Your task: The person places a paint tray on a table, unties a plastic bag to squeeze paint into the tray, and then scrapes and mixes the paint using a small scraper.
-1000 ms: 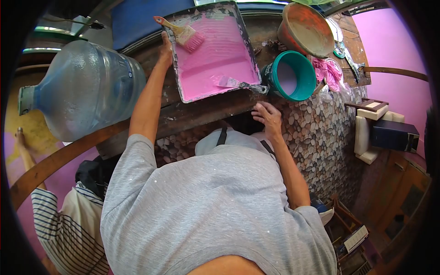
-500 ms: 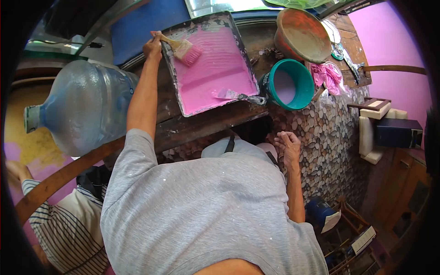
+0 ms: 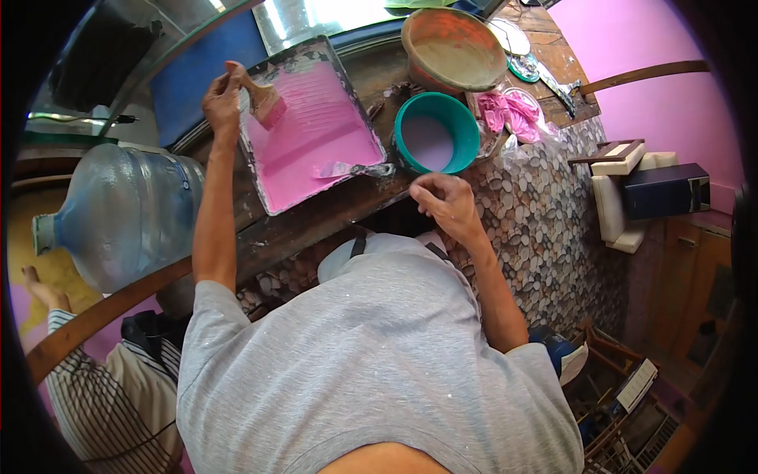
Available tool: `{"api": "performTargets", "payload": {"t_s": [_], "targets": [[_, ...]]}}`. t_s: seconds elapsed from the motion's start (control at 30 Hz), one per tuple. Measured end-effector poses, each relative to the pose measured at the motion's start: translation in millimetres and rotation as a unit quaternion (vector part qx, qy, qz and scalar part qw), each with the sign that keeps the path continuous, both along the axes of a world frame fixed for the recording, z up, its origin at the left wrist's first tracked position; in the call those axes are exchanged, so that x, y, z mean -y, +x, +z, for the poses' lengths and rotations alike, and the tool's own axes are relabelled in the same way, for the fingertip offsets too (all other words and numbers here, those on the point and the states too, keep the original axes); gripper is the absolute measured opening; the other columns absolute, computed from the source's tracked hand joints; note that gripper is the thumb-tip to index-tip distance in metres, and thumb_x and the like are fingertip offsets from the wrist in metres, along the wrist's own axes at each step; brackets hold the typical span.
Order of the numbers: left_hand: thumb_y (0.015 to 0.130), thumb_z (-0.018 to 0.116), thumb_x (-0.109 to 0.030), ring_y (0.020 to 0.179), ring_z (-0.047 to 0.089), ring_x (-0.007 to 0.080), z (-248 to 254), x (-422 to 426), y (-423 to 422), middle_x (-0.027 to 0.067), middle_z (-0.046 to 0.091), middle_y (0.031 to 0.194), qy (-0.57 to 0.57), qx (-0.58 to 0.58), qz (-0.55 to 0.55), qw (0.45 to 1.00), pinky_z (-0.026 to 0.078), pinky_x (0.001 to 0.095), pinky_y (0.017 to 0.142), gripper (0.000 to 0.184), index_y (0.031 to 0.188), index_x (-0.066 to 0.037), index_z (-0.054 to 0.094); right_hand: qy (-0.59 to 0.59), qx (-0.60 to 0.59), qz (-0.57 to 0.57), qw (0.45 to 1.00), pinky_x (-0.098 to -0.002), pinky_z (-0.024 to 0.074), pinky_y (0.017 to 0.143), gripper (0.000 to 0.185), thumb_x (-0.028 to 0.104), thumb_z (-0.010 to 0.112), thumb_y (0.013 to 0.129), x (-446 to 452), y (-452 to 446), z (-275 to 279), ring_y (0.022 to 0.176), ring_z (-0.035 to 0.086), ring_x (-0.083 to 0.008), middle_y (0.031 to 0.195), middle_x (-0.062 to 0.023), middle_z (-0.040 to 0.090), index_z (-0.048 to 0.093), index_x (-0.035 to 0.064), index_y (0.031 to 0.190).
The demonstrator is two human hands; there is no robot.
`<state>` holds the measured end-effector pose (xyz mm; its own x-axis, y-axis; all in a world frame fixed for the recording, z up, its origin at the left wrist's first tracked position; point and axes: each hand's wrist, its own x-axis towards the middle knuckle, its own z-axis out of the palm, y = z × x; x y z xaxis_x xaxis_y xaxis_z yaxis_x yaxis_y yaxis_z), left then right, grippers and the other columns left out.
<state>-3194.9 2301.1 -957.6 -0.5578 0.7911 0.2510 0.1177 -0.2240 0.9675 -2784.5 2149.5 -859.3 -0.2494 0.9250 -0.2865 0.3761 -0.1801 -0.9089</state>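
My left hand (image 3: pixel 223 101) is closed around the wooden handle of a wide paintbrush (image 3: pixel 267 106). The brush's pink-coated bristles rest in the upper left of a black paint tray (image 3: pixel 264 207), which holds pink paint. Near the tray's lower right corner lies a small scraper-like tool (image 3: pixel 355 169), its blade smeared pink and its dark handle over the rim. My right hand (image 3: pixel 447 205) hovers by the table's front edge, just below a teal bucket (image 3: pixel 466 162) with pale lilac liquid. Its fingers are curled in, and nothing shows in them.
An orange-brown basin (image 3: pixel 493 67) stands behind the bucket, beside a crumpled pink plastic bag (image 3: pixel 513 114). To my left lies a large clear water bottle (image 3: pixel 134 213). Another person's striped clothing (image 3: pixel 103 387) shows at lower left. A dark blue box (image 3: pixel 667 191) sits at right.
My right hand has risen from beside my lap to the table's front edge below the bucket. The brush, still in my left hand, has tilted more steeply. The whole view has shifted.
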Motion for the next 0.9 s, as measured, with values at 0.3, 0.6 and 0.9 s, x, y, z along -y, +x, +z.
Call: {"api": "performTargets", "payload": {"t_s": [0.3, 0.6, 0.9], "targets": [[0.076, 0.076, -0.015, 0.065, 0.061, 0.0100, 165, 73, 206, 0.0018, 0.067, 0.080, 0.095, -0.231, -0.079, 0.965, 0.049, 0.0240, 0.055, 0.016, 0.090, -0.009, 0.071, 0.360, 0.047, 0.050, 0.930, -0.0341, 0.0502, 0.064, 0.048, 0.023, 0.071, 0.076, -77, -15, 68, 0.067, 0.065, -0.0229, 0.073, -0.0125, 0.066, 0.056, 0.0030, 0.117], [0.070, 0.080, -0.013, 0.069, 0.060, 0.0110, 159, 95, 305, 0.0038, 0.064, 0.077, 0.097, -0.210, -0.145, 0.962, 0.050, 0.0260, 0.062, 0.023, 0.088, -0.005, 0.067, 0.401, 0.068, 0.046, 0.912, -0.0408, 0.0496, 0.060, 0.018, 0.019, 0.062, 0.083, -81, 42, 54, 0.066, 0.064, -0.0342, 0.066, -0.0180, 0.060, 0.053, 0.0033, 0.086], [0.088, 0.066, -0.026, 0.064, 0.053, 0.0056, 69, 178, 231, 0.0011, 0.060, 0.071, -0.119, 0.060, -0.051, 0.990, 0.044, 0.0217, 0.061, 0.023, 0.092, -0.003, 0.064, 0.350, 0.086, 0.013, 0.933, -0.0379, 0.0490, 0.059, 0.016, 0.018, 0.061, 0.084, -109, 78, 3, 0.065, 0.065, -0.0314, 0.064, -0.0156, 0.060, 0.056, 0.0025, 0.083]]}}
